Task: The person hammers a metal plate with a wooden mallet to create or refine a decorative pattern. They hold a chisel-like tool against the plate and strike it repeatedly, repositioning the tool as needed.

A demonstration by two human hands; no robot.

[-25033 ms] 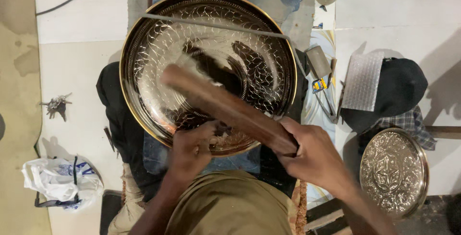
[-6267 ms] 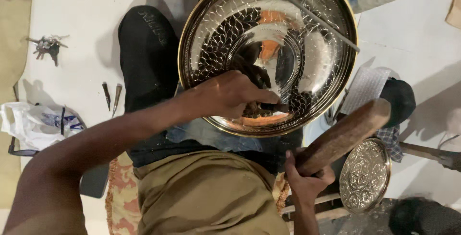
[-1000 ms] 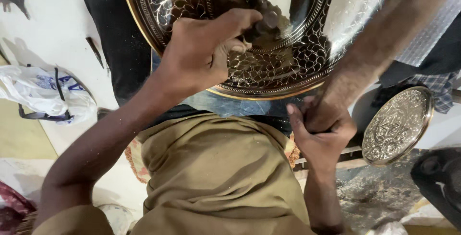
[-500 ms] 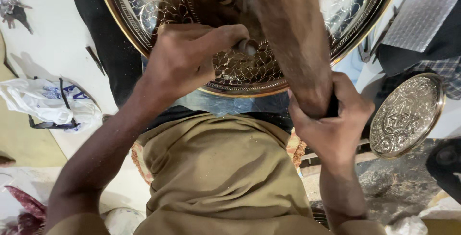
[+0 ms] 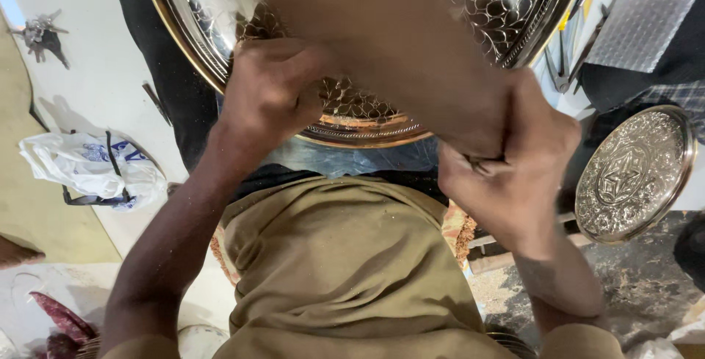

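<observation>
The big round tray (image 5: 507, 28) is shiny silver with a gold rim and a pattern of small scales. To the right of it, a smaller plate (image 5: 635, 175) is silver with a dense embossed ornament. Below the tray, the shirt (image 5: 345, 271) is plain olive-brown. To its left lies a white plastic bag (image 5: 88, 168) with blue marks.

White floor (image 5: 95, 95), plastic bag (image 5: 88, 168), small engraved plate (image 5: 635, 175)
</observation>
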